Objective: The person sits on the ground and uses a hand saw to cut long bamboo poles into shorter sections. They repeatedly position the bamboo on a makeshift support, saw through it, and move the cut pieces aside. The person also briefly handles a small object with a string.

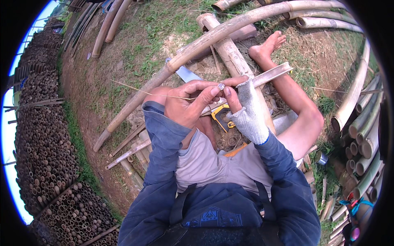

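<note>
My bare left hand point(191, 100) and my right hand point(246, 104), in a pale knit glove with bare fingertips, meet above my lap. Their thumbs and forefingers pinch a small, shiny, silvery piece point(221, 86), too small to name for sure. A thin, straw-coloured strand point(139, 89) runs out leftward from my left fingers. Below the hands lies a handsaw with a yellow and black handle point(222, 118); its blade point(187, 74) shows beyond my left hand, the middle being hidden. A split bamboo strip point(271, 75) passes behind my right hand.
A long bamboo pole point(230, 28) arches across the front, over a thick pale pole point(232, 53) on the ground. Bamboo stacks point(45, 147) rise at the left; more poles point(365, 147) lie at the right. A metal can point(321, 158) stands near my bent leg.
</note>
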`<state>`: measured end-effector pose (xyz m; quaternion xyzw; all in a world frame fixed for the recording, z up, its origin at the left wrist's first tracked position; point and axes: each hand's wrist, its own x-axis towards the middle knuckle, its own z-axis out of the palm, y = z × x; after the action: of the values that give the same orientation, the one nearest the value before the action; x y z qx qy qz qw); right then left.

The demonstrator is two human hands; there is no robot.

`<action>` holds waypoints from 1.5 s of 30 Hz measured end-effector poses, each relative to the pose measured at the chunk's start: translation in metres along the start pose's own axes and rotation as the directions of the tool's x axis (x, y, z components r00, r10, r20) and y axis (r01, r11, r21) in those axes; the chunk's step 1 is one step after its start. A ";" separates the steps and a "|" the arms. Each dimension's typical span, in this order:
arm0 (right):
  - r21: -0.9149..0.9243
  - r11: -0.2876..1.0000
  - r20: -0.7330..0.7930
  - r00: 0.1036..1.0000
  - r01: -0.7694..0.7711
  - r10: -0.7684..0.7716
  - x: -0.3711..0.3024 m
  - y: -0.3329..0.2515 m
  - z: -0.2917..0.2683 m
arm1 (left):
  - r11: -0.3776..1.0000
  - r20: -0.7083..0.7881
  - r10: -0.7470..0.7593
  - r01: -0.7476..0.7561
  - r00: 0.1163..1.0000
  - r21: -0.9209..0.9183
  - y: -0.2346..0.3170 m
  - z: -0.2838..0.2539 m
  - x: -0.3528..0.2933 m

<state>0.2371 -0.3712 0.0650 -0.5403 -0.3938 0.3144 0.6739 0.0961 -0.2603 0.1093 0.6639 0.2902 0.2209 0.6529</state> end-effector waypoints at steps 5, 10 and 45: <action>-0.013 0.999 0.024 0.999 -0.032 0.033 -0.001 -0.003 -0.002 | 1.000 0.005 0.005 -0.005 1.000 0.023 0.000 0.000 0.000; -0.034 0.999 0.050 0.999 0.002 -0.001 0.000 -0.005 -0.004 | 1.000 0.018 0.010 -0.011 1.000 0.025 0.000 0.000 -0.001; -0.084 0.995 0.036 0.998 0.056 -0.053 0.001 -0.003 -0.005 | 1.000 0.058 0.009 -0.008 0.998 -0.014 -0.001 -0.003 0.004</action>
<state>0.2417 -0.3738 0.0676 -0.5521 -0.4326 0.2880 0.6520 0.0968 -0.2557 0.1080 0.6667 0.2668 0.2063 0.6646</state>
